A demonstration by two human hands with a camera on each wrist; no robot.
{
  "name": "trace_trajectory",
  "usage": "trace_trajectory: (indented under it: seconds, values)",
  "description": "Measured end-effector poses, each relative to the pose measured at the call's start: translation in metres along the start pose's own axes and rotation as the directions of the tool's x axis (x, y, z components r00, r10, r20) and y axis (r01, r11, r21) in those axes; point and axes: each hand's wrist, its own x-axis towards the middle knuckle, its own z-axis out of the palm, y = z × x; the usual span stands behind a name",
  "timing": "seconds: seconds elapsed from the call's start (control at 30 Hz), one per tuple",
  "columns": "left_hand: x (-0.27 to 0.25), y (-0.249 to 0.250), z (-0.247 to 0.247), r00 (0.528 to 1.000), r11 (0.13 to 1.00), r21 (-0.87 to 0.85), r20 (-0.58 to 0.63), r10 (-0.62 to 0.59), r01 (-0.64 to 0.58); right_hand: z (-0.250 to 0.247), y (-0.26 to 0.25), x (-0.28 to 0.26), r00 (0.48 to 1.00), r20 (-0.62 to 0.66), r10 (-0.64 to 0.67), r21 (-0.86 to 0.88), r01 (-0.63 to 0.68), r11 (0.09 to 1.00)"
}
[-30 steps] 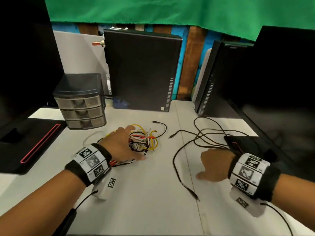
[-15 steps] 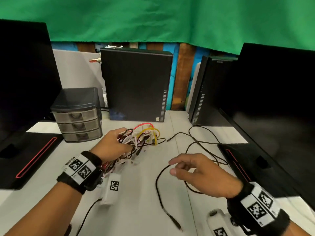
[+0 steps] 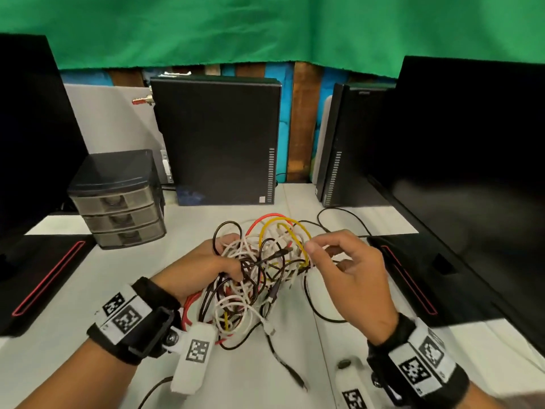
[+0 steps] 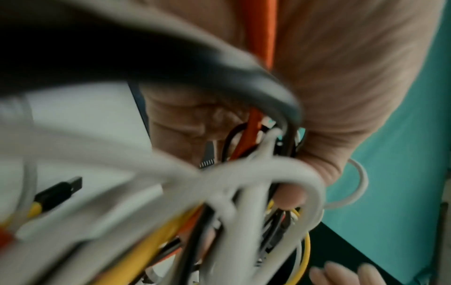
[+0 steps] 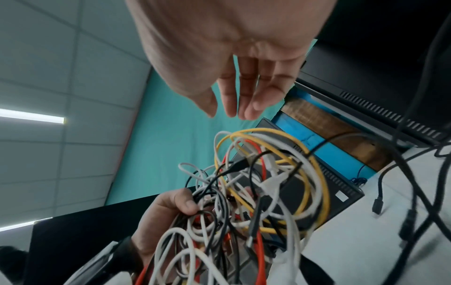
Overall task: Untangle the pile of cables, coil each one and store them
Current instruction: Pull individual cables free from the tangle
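Observation:
A tangle of white, black, yellow and red cables [image 3: 259,273] hangs just above the table, gripped at its left side by my left hand [image 3: 203,261]. The left wrist view shows those fingers [image 4: 341,77] curled round several strands [image 4: 244,183]. My right hand [image 3: 342,261] hovers at the tangle's right side beside the yellow loop [image 3: 298,234]. In the right wrist view its fingers [image 5: 231,92] are straight, above the bundle [image 5: 256,192], holding nothing. A loose black cable [image 3: 333,315] lies on the table under the right hand, its plug [image 3: 298,379] nearer me.
A small three-drawer unit [image 3: 118,199] stands at the back left. Two black computer towers [image 3: 218,143] [image 3: 348,149] stand at the back. Dark monitors flank the table, with their bases [image 3: 44,273] [image 3: 427,278] on the white tabletop [image 3: 59,349].
My left hand has lifted the tangle off the table and drawn it toward the centre. My right hand left the table by the black cable and rose to the tangle's right side.

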Motion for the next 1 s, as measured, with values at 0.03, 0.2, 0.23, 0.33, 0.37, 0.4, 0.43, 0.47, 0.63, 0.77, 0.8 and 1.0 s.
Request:
trace_trajectory:
  seconds: [0.03,0.2,0.23,0.33,0.37,0.4,0.43,0.47,0.63,0.77,0.8,1.0]
  values:
    - [0.000,0.000,0.004,1.000,1.000,0.028,0.016,0.003,-0.003,0.001,0.001,0.000,1.000,0.012,0.010,-0.024,-0.009,1.000]
    - [0.007,-0.007,0.007,1.000,0.999,0.048,0.015,0.006,-0.006,0.001,0.017,0.003,0.985,0.149,0.088,-0.079,-0.077,0.994]
    - [0.007,-0.008,0.007,1.000,0.999,0.046,0.003,0.004,-0.004,0.001,0.018,0.004,0.983,0.152,0.103,-0.048,-0.097,0.994]
    - [0.009,-0.008,0.007,0.998,1.000,0.030,-0.066,0.001,0.001,0.002,0.013,0.005,0.987,0.123,0.099,-0.002,-0.099,0.995]
    - [0.009,-0.008,0.007,0.996,1.000,0.020,-0.087,-0.008,0.010,0.003,0.012,0.004,0.988,0.122,0.091,-0.008,-0.091,0.996]
    - [0.011,-0.009,0.006,0.994,1.000,0.005,-0.109,-0.025,0.026,0.003,0.010,0.004,0.986,0.135,0.100,-0.009,-0.099,0.995]
    - [0.011,-0.009,0.004,0.990,0.999,-0.016,-0.134,-0.049,0.048,0.002,0.009,0.006,0.979,0.162,0.127,0.005,-0.130,0.992]
    - [0.012,-0.011,0.000,0.984,0.997,-0.043,-0.162,-0.074,0.068,0.000,0.008,0.008,0.965,0.199,0.171,0.028,-0.180,0.983]
    - [0.011,-0.015,-0.009,0.957,0.974,-0.188,-0.234,-0.169,0.126,-0.016,0.001,0.017,0.895,0.371,0.249,0.176,-0.331,0.927]
    - [0.013,-0.013,-0.006,0.967,0.986,-0.148,-0.232,-0.109,0.076,-0.025,-0.007,0.023,0.884,0.432,0.181,0.590,-0.429,0.684]
    - [0.014,-0.013,-0.005,0.970,0.990,-0.131,-0.226,-0.089,0.060,-0.027,-0.008,0.024,0.886,0.437,0.154,0.625,-0.422,0.657]
    - [0.013,-0.004,-0.008,0.964,0.971,-0.230,-0.264,0.009,-0.072,-0.037,-0.010,0.030,0.840,0.334,0.429,0.410,-0.539,0.736]
